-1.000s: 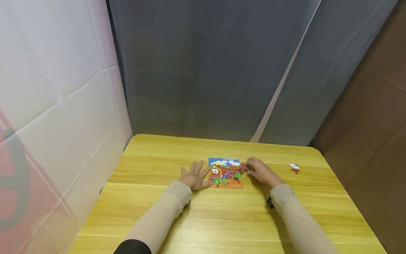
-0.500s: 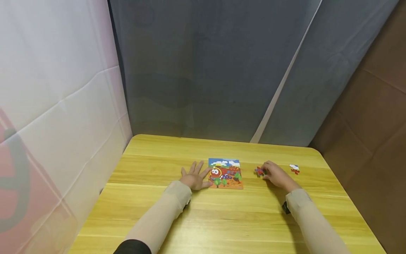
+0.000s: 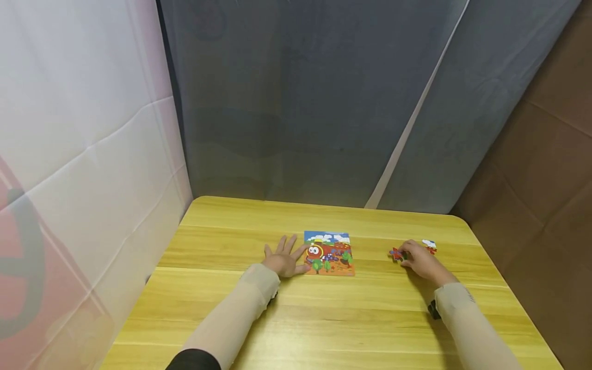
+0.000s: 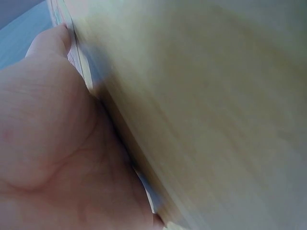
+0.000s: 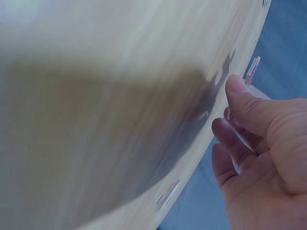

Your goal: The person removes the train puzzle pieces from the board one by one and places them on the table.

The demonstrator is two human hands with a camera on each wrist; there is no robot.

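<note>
**Puzzle piece carried clear of the board, at the right side of the table**

Left hand (image 3: 283, 258) lies flat on the wooden table (image 3: 324, 318), fingers straight and spread, thumb side touching the left edge of the train jigsaw (image 3: 329, 253). It grips nothing — it looks to be steadying the board. The left wrist view shows only palm against wood, blurred.

Right hand (image 3: 418, 261) sits well to the right of the jigsaw, fingers curled, fingertips pinching a small red puzzle piece (image 3: 395, 253) low over the tabletop or on it; which, I cannot tell. Just beyond the knuckles lies another loose piece (image 3: 429, 245), white and red, close to the hand but apart from the red one. In the right wrist view the fingers (image 5: 235, 124) are bent toward the thumb; the held piece is not clearly resolved there.

Judgement on step: a piece has been taken off the picture and is being set down beside the other loose one — the jigsaw's right edge looks incomplete, though too small to be sure.

Next move, as I judge it: let the red piece settle flat without overlapping the white and red piece, then part the fingers cleanly so it does not cling. The left hand should hold the board in place.
</note>
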